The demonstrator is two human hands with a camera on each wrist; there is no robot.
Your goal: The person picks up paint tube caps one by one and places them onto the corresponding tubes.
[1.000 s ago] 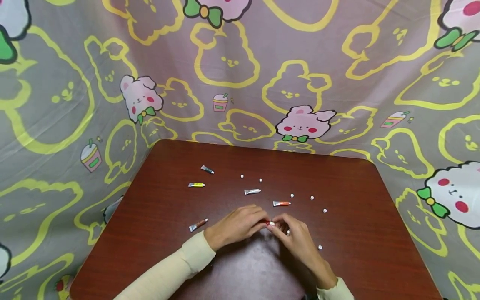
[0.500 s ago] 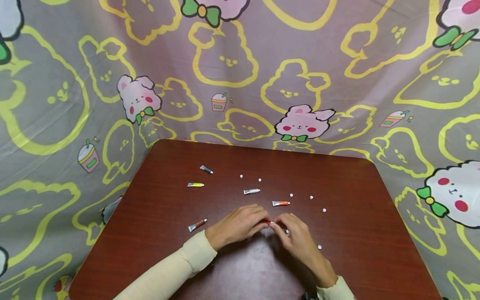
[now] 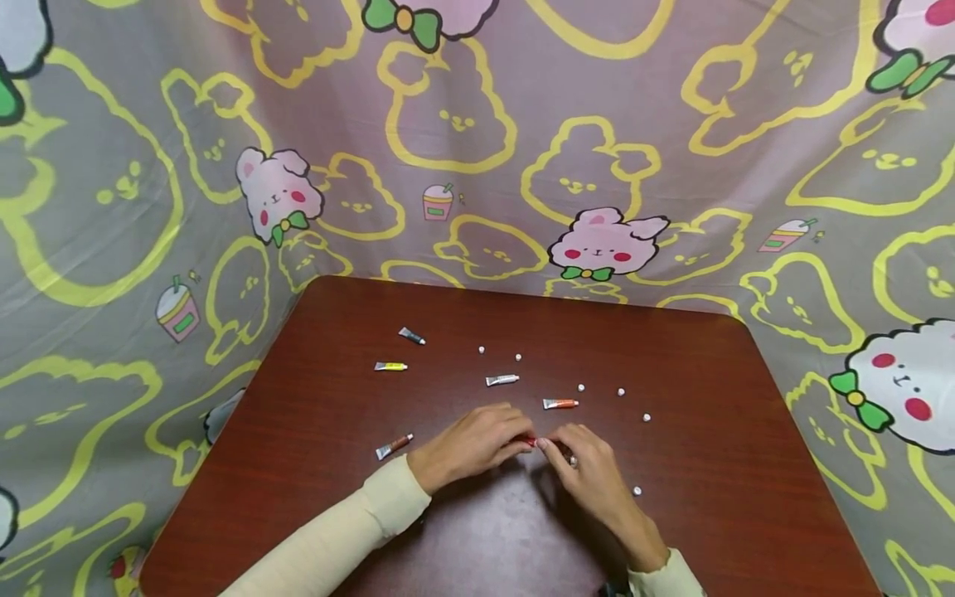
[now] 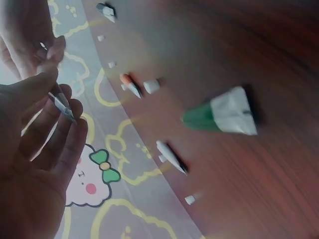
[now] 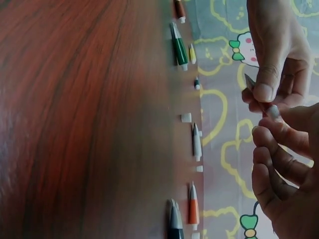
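Note:
Over the front middle of the table, my left hand (image 3: 477, 439) pinches a small red paint tube (image 3: 530, 442). Its flat silver end (image 4: 65, 108) sticks out past the left fingers in the left wrist view. My right hand (image 3: 597, 473) meets it from the other side, thumb and forefinger pinching the tube's white-capped end (image 5: 273, 112). The other right fingers are loosely bent, as the right wrist view shows. Most of the tube's body is hidden by the fingers. A green paint tube (image 4: 219, 117) lies on the table near the hands, hidden behind them in the head view.
Orange (image 3: 560, 404), white (image 3: 502, 380), yellow (image 3: 391, 366), dark (image 3: 412, 336) and brown (image 3: 394, 447) paint tubes lie spread on the brown table (image 3: 716, 514). Several loose white caps, one a cap (image 3: 647, 417) at the right, are scattered about. A patterned cloth (image 3: 462, 108) hangs behind.
The red tube's white end, visible between the hands a second ago, is now covered by the right thumb and fingers. Both hands stay in nearly the same place.

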